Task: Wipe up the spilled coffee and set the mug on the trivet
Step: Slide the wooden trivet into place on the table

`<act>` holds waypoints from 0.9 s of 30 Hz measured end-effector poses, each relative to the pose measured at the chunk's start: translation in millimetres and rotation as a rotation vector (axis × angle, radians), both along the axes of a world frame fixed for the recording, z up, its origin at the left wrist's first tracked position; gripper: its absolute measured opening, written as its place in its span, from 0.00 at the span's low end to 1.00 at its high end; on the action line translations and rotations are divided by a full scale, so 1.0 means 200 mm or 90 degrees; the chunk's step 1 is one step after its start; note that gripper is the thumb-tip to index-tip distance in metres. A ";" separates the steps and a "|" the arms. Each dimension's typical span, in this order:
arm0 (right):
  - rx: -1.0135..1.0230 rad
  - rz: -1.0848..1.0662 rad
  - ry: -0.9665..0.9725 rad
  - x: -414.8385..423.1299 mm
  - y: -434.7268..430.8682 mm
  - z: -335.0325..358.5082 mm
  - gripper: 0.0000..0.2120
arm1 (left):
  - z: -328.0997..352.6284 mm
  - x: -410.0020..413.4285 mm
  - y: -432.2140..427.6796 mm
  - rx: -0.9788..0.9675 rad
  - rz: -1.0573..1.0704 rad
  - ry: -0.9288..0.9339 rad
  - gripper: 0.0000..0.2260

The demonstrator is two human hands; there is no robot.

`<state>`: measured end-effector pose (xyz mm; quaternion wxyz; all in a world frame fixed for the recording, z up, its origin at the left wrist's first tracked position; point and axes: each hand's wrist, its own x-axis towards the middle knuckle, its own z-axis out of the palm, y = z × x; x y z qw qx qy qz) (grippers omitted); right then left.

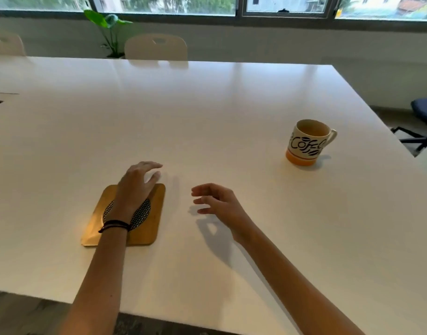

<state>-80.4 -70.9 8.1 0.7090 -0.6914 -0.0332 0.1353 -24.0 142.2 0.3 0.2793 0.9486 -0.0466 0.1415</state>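
Left hand (135,187): is lying over the far half of the trivet (149,228), with its fingers (150,165) spread apart and gently bent, reaching past the trivet's far edge toward the table (207,105).
What it is holding: nothing is plainly showing; a pale patch between the fingertips might be a tissue, but white against the white table makes that impossible to tell.
Right hand (219,201): is hovering just above the table to the right of the trivet, fingers (202,189) loosely curled and apart, gripping nothing.
Mug (306,142): is standing upright on the bare table, well apart from both hands and the trivet, off to the right and farther away, with its handle pointing right.
Trivet: is lying flat near the table's near edge, carrying nothing but the wrist above it.
Spill: no coffee is showing anywhere on the tabletop, so the wiping is probably done or nearly so.
Left to do: the mug is not yet on the trivet; the placing step is waiting, and the right hand is looking like the nearer one for the reach.
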 end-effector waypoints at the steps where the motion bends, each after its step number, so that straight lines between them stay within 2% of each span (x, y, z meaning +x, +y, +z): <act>1: -0.009 0.024 0.004 0.00 0.03 -0.01 0.12 | 0.00 -0.01 0.04 -0.003 0.019 -0.001 0.10; 7: -0.045 0.122 0.018 0.02 0.20 -0.09 0.13 | 0.00 -0.09 0.21 -0.056 0.163 0.001 0.11; 14: -0.047 0.164 0.034 0.02 0.28 -0.11 0.16 | 0.01 -0.12 0.22 -0.153 0.276 0.049 0.13; 19: 0.000 0.137 0.056 0.02 0.28 -0.11 0.16 | 0.02 -0.13 0.24 -0.188 0.284 0.058 0.14; 27: 0.113 0.070 0.106 -0.01 0.32 -0.11 0.14 | 0.00 -0.14 0.32 -0.241 0.200 0.136 0.25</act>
